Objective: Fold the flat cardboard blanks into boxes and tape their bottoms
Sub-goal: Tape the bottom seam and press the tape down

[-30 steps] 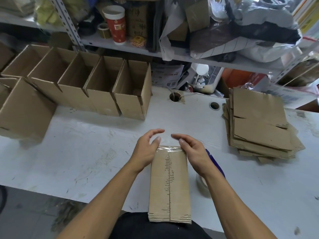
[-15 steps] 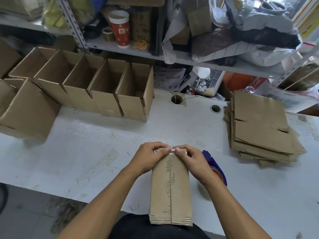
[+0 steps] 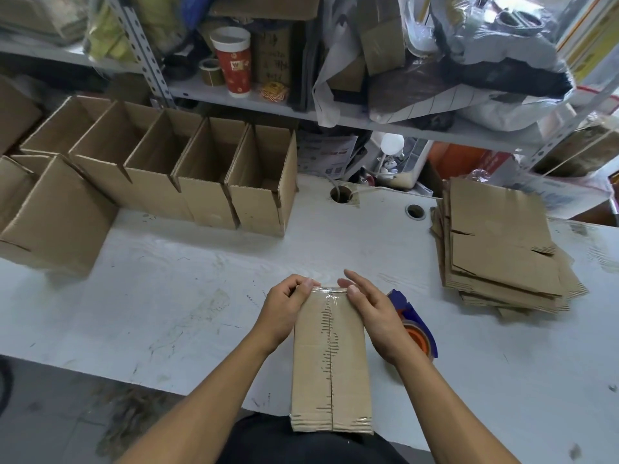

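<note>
Left hand (image 3: 284,304): I see its fingers curled over the far left corner of the box (image 3: 330,363), thumb pressing the clear tape (image 3: 327,291) down at that edge.
Right hand (image 3: 371,311): its fingers are nearly straight and relaxed; the thumb tip rests on the tape at the box's far right corner, the other fingers reach just past the far edge.
Box: folded, bottom side up, lying lengthwise at the near edge of the table (image 3: 187,296), its near end overhanging toward my viewpoint. The two bottom flaps meet in a centre seam covered by tape.
Tape dispenser (image 3: 417,324): blue and orange, on the table just beside the right wrist, partly hidden by it.
Flat blanks (image 3: 499,249): a loose stack near the table's right edge, well apart from the box.
Finished boxes (image 3: 174,182): a row of open-topped ones along the far left side of the table, touching each other.
Shelf (image 3: 254,98): behind the table, holding a red paper cup (image 3: 233,61) and bags.
</note>
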